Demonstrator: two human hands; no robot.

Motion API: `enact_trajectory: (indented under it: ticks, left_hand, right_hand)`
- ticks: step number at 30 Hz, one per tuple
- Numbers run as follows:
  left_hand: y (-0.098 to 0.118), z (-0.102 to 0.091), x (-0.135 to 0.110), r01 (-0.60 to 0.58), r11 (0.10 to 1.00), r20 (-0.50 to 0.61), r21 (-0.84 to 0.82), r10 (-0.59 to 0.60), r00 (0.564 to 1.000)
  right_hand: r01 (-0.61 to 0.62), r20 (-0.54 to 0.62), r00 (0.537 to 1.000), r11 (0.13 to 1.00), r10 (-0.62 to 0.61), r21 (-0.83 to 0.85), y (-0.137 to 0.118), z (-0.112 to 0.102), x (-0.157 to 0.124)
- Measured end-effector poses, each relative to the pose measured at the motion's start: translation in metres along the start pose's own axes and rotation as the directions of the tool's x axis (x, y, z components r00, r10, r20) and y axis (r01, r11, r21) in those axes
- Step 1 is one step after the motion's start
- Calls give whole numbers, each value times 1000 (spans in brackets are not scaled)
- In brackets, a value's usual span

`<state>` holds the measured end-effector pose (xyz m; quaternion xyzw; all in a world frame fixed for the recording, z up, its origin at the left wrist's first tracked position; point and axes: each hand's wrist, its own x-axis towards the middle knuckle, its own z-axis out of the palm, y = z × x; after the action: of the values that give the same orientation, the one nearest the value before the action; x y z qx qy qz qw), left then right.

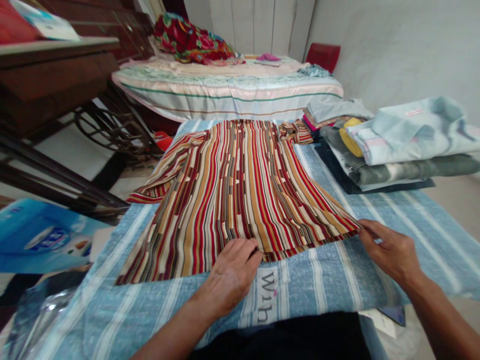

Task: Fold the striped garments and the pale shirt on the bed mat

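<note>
Your striped shirt (pixel 232 185) lies spread on the blue cloth (pixel 397 240), its hem just short of the near edge; a strip of cloth shows between shirt and folded clothes (pixel 408 137); your right hand (pixel 392 252) pinches the hem's corner; your left hand (pixel 232 275) curls over mid-hem, its grip unclear; the blue package (pixel 48 260) sits beyond the left edge, contents hidden.

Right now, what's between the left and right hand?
In the head view, the lower edge of a red, tan and cream striped shirt lies between the left hand and right hand, on pale-striped blue cloth.
</note>
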<state>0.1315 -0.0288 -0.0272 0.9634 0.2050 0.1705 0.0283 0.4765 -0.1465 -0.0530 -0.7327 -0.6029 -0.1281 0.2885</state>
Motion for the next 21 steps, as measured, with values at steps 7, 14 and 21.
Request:
enact_trajectory:
  ticks: [7,14,21]
  left_hand:
    - [-1,7,-6,-60,998,-83,-11,59,995]
    - [-4,12,-10,-71,997,-123,-25,67,990]
    - [-1,9,-8,-114,992,-133,-58,106,986]
  right_hand:
    - [10,-9,1000,1000,-10,-21,0,-2,2]
    - [43,-1,999,999,-43,-2,1,-3,-1]
    - [66,6,998,997,-66,-27,3,-1,-6]
